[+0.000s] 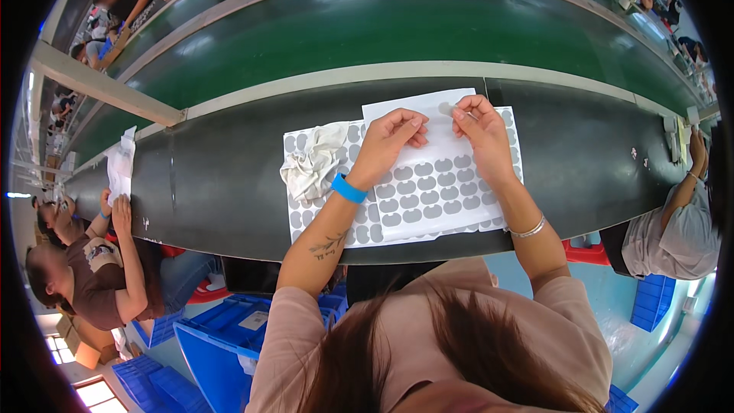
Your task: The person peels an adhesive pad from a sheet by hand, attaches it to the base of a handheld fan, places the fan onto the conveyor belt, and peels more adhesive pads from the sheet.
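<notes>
On the dark counter (229,176) at frame centre, your sheet (428,183) of grey pads runs left-right. Your right hand (480,131) pinches one pad (446,108) at its top edge; your left hand (390,138) presses fingertips alongside, beside a cloth (315,160).

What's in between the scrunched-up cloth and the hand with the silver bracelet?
In the head view, the left hand with its blue wristband lies between the crumpled cloth and the right hand, resting on the white sheet of grey stickers.
</notes>
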{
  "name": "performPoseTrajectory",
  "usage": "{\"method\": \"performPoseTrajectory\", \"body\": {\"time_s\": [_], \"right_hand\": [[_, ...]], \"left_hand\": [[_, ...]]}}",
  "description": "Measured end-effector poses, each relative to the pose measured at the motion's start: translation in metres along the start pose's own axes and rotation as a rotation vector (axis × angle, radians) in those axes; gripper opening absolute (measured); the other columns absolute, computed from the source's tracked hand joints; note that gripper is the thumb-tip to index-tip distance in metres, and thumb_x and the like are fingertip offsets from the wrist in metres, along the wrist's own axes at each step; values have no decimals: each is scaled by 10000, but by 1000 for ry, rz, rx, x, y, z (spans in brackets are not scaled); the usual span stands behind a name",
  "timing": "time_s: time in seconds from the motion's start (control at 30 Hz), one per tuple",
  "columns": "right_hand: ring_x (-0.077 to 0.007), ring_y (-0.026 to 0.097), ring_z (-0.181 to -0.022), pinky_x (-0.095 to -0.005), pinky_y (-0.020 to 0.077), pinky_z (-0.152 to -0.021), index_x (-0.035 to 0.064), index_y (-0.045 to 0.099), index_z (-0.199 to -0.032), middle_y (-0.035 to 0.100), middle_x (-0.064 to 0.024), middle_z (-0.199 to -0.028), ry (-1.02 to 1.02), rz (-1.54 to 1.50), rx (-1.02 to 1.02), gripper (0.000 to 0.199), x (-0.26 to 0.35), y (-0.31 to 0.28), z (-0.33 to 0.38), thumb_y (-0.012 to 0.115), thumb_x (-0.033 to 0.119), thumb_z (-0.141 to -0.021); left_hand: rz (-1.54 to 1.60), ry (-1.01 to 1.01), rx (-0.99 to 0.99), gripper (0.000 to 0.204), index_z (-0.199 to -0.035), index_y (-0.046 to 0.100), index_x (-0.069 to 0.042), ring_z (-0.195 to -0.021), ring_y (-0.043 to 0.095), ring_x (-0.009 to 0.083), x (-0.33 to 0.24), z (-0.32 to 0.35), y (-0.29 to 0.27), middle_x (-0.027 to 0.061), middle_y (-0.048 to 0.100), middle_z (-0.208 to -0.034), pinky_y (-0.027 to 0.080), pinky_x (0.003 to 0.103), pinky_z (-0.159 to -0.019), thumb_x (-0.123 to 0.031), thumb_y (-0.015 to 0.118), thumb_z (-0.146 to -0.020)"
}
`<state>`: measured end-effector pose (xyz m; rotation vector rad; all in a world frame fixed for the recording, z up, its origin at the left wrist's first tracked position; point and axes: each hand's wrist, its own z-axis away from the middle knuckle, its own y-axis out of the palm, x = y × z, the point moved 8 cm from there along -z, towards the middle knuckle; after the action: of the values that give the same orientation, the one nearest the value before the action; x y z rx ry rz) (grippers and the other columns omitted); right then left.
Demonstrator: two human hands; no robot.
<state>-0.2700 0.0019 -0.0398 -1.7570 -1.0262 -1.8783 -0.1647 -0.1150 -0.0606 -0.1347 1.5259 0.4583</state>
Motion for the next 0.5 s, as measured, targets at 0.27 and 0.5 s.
{"method": "performPoseTrajectory", "body": {"time_s": [0.27,0.5], "right_hand": [[-75,496,-716,-216,398,-658,41,524,-945,531,-4,-821,23,10,5,86,-2,2,0,583,87,-901],[-76,497,-715,-215,398,-657,38,524,-945,529,-5,-825,30,9,18,84,-4,2,-1,580,80,-898]], "left_hand": [[26,10,1,246,-1044,605,21,-791,602,118,1,0,-1,66,628,-891,487,243,-755,-191,514,-960],[38,17,15,250,-1051,608,13,-797,594,107,2,0,0,52,622,-889,473,237,-754,-198,508,-963]]}}
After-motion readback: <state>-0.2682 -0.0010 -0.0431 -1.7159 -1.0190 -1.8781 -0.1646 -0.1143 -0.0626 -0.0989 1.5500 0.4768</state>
